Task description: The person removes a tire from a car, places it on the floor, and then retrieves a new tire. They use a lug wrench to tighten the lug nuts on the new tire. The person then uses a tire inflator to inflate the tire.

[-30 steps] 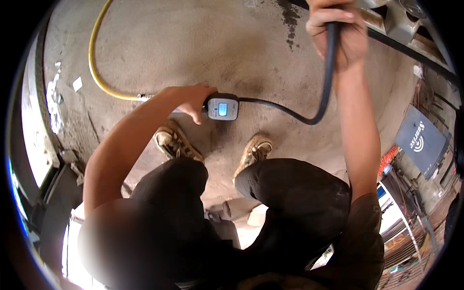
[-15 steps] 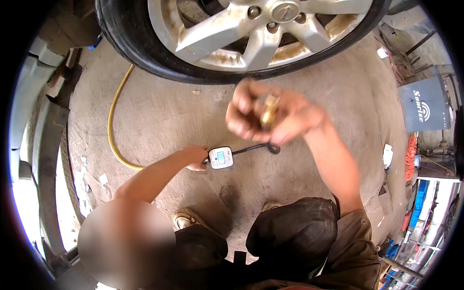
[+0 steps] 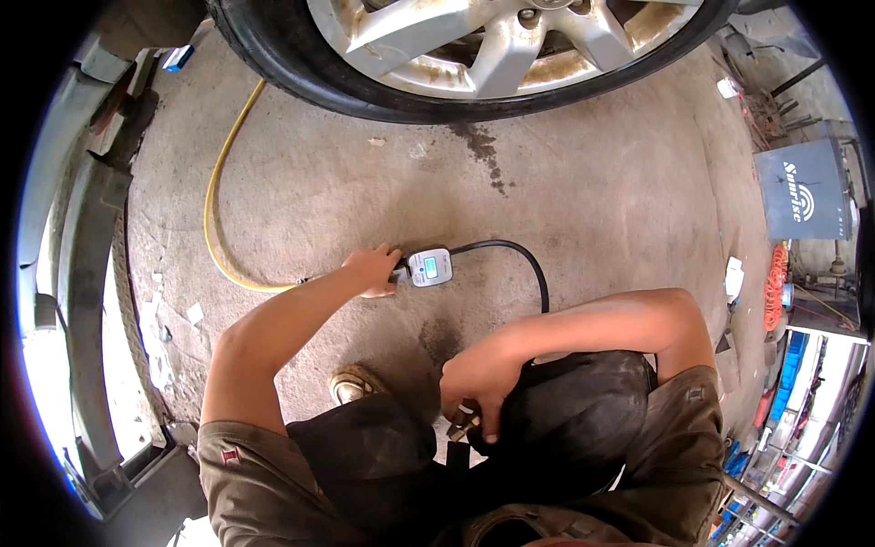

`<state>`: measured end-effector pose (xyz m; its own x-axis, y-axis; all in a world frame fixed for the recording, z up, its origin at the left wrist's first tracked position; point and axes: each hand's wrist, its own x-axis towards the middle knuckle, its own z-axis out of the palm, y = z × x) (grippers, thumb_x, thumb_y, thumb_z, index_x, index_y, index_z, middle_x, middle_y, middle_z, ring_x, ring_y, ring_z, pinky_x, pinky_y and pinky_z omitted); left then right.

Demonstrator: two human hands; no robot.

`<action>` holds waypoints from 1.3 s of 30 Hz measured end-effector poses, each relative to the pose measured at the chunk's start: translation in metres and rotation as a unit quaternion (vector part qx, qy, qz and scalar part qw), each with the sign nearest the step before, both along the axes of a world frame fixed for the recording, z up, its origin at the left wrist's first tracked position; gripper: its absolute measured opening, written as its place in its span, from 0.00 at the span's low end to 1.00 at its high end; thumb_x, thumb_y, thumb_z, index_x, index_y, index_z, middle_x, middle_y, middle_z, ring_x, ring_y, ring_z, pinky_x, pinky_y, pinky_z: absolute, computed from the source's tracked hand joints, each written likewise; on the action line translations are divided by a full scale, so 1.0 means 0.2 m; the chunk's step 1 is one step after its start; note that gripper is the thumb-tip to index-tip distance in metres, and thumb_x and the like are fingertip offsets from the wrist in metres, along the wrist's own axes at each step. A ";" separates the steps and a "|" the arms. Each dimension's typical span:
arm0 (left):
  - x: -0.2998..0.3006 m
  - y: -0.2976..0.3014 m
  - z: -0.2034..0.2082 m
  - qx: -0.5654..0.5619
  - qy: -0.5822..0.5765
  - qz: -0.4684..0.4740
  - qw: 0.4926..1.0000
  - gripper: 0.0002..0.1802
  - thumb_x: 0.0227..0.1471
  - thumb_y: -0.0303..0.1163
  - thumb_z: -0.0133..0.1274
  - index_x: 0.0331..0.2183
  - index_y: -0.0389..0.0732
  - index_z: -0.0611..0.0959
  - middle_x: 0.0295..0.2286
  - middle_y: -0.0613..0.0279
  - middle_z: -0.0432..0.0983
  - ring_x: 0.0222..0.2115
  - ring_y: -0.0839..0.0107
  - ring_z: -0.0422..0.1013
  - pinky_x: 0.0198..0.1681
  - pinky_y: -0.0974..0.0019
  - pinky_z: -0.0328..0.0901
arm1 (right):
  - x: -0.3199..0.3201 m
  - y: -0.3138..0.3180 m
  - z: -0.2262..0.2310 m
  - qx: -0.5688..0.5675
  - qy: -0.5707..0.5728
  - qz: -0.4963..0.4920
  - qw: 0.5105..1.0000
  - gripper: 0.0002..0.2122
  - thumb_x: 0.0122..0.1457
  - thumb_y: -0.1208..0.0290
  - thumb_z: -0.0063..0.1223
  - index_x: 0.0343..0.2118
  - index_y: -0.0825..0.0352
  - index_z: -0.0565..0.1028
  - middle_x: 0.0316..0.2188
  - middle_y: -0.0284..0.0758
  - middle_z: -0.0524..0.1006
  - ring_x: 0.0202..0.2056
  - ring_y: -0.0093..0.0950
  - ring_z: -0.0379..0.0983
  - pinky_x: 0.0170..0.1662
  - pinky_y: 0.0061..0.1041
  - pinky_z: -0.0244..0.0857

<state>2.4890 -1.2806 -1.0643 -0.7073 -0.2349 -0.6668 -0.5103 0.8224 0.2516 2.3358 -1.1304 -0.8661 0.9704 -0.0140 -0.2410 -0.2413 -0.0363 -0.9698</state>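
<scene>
My left hand (image 3: 371, 270) is closed round the dark handle of a tire inflator gauge (image 3: 430, 267), a pale square unit with a lit blue display, held above the concrete floor. From its far side a black rubber hose (image 3: 533, 260) curves right and back toward me, passing out of sight behind my right forearm. Close to my knees, my right hand (image 3: 481, 376) points down with a brass-coloured air chuck (image 3: 463, 426) between its fingers. Part of that fitting is hidden by the fingers. A yellow air hose (image 3: 219, 173) runs up to the handle's left side.
Ahead stands a car wheel with a black tire (image 3: 410, 111) and a dirty silver rim (image 3: 497, 59). A wet streak (image 3: 483, 155) marks the floor below it. At the right are a grey box (image 3: 802, 193), a coiled orange hose (image 3: 775, 287) and shelving with blue bins (image 3: 791, 378).
My right hand has come down from beside the tire to my knees with the air chuck. The gauge has risen slightly in view, and the black hose now arcs wider. The wheel sits higher in view.
</scene>
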 end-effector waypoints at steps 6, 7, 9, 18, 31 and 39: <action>0.02 -0.04 -0.02 0.050 0.000 0.001 0.999 0.43 0.51 0.47 0.61 0.63 0.43 0.62 0.50 0.49 0.71 0.51 0.52 0.71 0.51 0.52 0.70 | -0.29 -0.26 0.06 0.473 -0.263 -0.356 0.761 0.24 0.65 0.55 0.51 0.56 0.68 0.68 0.25 0.31 0.73 0.24 0.22 0.68 0.27 0.22 0.67; 0.02 -0.06 -0.04 0.077 0.011 0.016 0.997 0.43 0.51 0.45 0.61 0.63 0.43 0.62 0.49 0.48 0.73 0.51 0.51 0.72 0.51 0.52 0.70 | -0.36 -0.33 0.11 0.541 -0.344 -0.348 0.684 0.24 0.68 0.57 0.45 0.60 0.70 0.64 0.23 0.30 0.69 0.23 0.21 0.65 0.25 0.19 0.65; 0.01 -0.07 -0.05 0.082 0.011 0.019 0.996 0.44 0.50 0.45 0.61 0.62 0.42 0.61 0.48 0.48 0.74 0.50 0.49 0.72 0.50 0.50 0.70 | -0.42 -0.40 0.18 0.479 -0.477 -0.385 0.628 0.27 0.68 0.63 0.42 0.62 0.78 0.57 0.23 0.31 0.68 0.25 0.22 0.65 0.24 0.19 0.63; -0.02 -0.07 -0.01 0.135 -0.023 0.052 0.989 0.37 0.52 0.41 0.61 0.59 0.40 0.65 0.48 0.44 0.75 0.49 0.47 0.73 0.50 0.49 0.69 | -0.37 -0.28 0.16 -0.216 0.203 -0.713 0.635 0.15 0.72 0.61 0.42 0.51 0.64 0.75 0.26 0.32 0.79 0.25 0.20 0.71 0.32 0.23 0.65; 0.04 -0.08 -0.07 0.060 0.034 -0.005 0.998 0.31 0.52 0.45 0.61 0.52 0.40 0.72 0.41 0.44 0.78 0.44 0.45 0.75 0.45 0.47 0.71 | -1.00 -0.39 -0.07 -0.480 0.108 -0.844 0.215 0.30 0.64 0.47 0.53 0.53 0.72 0.64 0.27 0.40 0.77 0.27 0.32 0.75 0.33 0.34 0.69; 0.08 -0.04 -0.06 0.044 0.059 0.079 0.994 0.39 0.49 0.47 0.64 0.54 0.34 0.69 0.47 0.40 0.73 0.49 0.43 0.72 0.53 0.49 0.68 | -0.89 -0.53 0.15 -0.322 -0.082 -0.843 0.424 0.22 0.69 0.50 0.45 0.45 0.69 0.71 0.20 0.25 0.65 0.20 0.19 0.62 0.24 0.21 0.56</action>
